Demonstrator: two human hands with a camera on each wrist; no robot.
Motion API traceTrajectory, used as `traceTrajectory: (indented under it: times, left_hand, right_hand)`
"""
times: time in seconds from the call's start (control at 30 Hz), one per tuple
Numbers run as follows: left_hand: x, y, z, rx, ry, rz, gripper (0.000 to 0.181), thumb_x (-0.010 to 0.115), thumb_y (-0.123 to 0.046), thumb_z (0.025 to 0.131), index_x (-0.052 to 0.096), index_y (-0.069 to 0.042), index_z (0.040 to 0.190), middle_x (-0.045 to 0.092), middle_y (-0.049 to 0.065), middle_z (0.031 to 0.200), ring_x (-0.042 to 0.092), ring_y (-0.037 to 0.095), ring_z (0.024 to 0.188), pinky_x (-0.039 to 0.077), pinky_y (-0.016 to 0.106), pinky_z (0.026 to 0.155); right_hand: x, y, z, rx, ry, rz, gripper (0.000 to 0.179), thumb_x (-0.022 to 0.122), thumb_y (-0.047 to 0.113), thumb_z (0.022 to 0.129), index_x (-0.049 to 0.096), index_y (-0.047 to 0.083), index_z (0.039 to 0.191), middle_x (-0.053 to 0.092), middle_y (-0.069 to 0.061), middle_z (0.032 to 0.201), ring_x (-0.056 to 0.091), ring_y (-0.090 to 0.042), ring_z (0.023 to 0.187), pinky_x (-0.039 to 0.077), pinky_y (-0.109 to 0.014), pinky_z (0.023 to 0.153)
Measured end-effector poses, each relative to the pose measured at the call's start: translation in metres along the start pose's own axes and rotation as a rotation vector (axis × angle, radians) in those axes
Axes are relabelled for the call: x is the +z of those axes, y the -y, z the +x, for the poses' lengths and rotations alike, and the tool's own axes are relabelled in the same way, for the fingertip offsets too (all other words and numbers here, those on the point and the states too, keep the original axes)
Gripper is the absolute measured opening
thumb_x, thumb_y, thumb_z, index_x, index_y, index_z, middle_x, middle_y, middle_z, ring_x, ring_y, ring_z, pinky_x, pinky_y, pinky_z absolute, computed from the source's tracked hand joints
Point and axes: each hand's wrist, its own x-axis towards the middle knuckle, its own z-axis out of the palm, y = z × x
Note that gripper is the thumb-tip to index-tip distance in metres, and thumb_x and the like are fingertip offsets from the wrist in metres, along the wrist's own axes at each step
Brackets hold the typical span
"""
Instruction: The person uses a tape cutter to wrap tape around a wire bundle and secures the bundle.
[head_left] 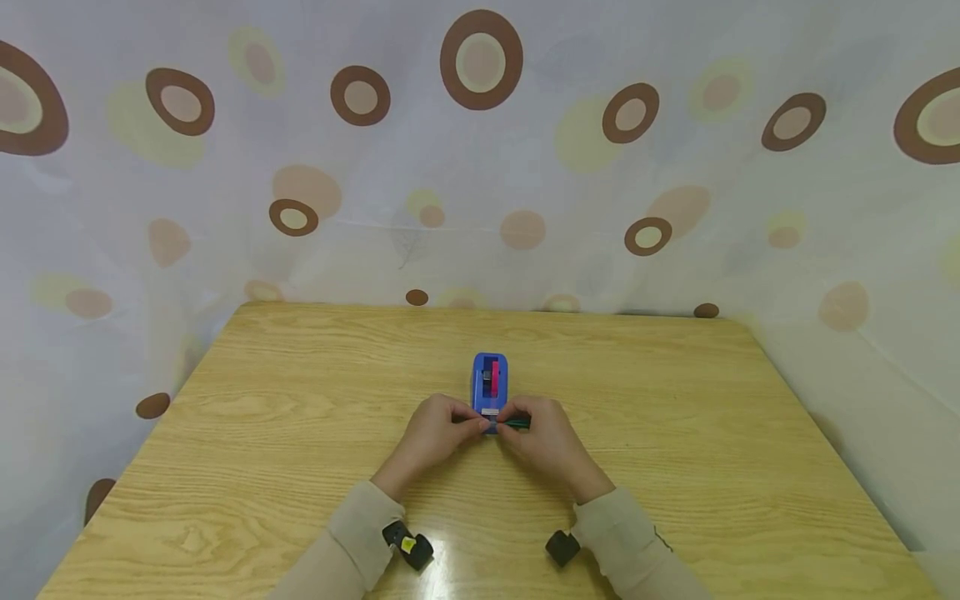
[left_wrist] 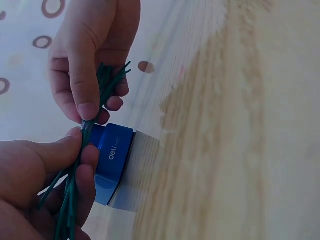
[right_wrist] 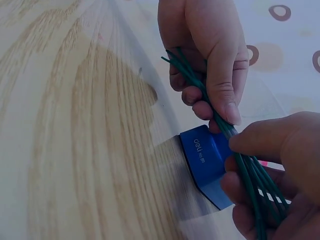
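Note:
Both hands meet over the near end of a blue tape dispenser [head_left: 504,398] standing on the table. Between them runs a bundle of thin green strands [right_wrist: 250,182], like wires or stems, its ends fanned out. My left hand [head_left: 438,433] pinches one side of the bundle between thumb and fingers. On the other side, my right hand [head_left: 546,435] grips it the same way, thumb close to the left thumb. A strip of clear tape [right_wrist: 229,132] shows round the strands between the two thumbs. In the dispenser sits a pink tape core [head_left: 495,379].
The wood-grain table [head_left: 637,375] stretches out to both sides. Behind it hangs a pale curtain [head_left: 525,167] with brown and yellow ovals. Small black cameras [head_left: 562,548] are worn at both wrists, over light sleeves [head_left: 360,525].

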Motion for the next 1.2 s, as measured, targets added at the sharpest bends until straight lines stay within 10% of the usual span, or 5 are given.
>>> traceTrajectory:
  times: [1.2]
  left_hand:
    - [0.0028,-0.0019,0.0010,0.021,-0.116,0.033,0.009,0.082,-0.024,0.083,0.079,-0.017,0.079,0.070,-0.011,0.081,0.062,0.009,0.078,0.051,0.032,0.071]
  right_hand:
    - [-0.0034,-0.0036,0.0001,0.047,0.025,0.143,0.012,0.074,0.004,0.088,0.077,0.014,0.095,0.072,0.004,0.100,0.063,-0.017,0.100,0.050,-0.040,0.091]
